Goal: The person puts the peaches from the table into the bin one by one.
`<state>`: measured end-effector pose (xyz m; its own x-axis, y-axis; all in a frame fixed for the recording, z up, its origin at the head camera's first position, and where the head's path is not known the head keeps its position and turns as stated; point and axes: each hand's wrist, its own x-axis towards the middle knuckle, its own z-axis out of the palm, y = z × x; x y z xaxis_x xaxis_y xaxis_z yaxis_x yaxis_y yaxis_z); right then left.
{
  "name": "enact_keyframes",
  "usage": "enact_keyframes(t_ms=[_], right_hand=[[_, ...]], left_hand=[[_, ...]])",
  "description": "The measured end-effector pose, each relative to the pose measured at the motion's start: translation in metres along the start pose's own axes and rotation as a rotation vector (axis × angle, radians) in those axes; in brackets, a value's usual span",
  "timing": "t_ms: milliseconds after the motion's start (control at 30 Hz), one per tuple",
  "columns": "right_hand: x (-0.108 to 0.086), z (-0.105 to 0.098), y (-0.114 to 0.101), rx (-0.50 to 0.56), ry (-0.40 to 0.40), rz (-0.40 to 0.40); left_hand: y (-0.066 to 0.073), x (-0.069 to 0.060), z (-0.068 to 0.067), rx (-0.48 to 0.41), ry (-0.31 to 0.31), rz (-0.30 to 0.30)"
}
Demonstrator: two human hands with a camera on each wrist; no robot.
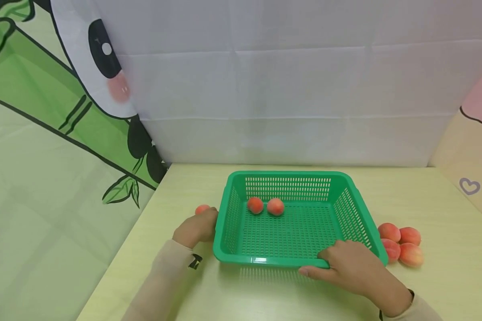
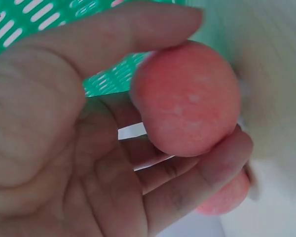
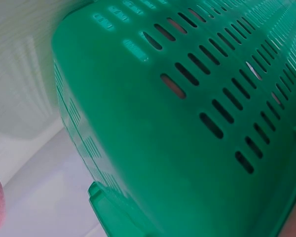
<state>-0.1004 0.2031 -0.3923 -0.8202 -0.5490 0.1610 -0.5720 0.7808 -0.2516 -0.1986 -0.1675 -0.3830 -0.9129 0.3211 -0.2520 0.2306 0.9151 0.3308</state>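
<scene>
A green plastic basket with slotted walls sits on the table, and two peaches lie inside near its back left corner. My right hand grips the basket's front rim toward the right, thumb outside. At the basket's left side, my left hand pinches a peach between thumb and fingers, plainest in the left wrist view. Another peach shows behind those fingers, and one peach peeks out past the left hand in the head view. The right wrist view is mostly filled by the basket's outer wall.
Several peaches lie clustered on the table just right of the basket. The pale yellow tabletop ends at a white cloth backdrop behind. A printed green cloth hangs along the left.
</scene>
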Motion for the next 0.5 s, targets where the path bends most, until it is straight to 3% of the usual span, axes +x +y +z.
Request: enact_keyframes(t_ms=[233,333,500], right_hand=[[0.0,0.0,0.0,-0.009,0.0,0.004],[0.0,0.0,0.0,-0.009,0.0,0.004],[0.0,0.0,0.0,-0.007,-0.001,0.002]], left_hand=[[-0.008,0.002,-0.01,-0.034,-0.071,0.062],[-0.011,-0.001,-0.016,-0.03,-0.067,0.064],[-0.017,-0.007,-0.027,-0.028,-0.023,0.019]])
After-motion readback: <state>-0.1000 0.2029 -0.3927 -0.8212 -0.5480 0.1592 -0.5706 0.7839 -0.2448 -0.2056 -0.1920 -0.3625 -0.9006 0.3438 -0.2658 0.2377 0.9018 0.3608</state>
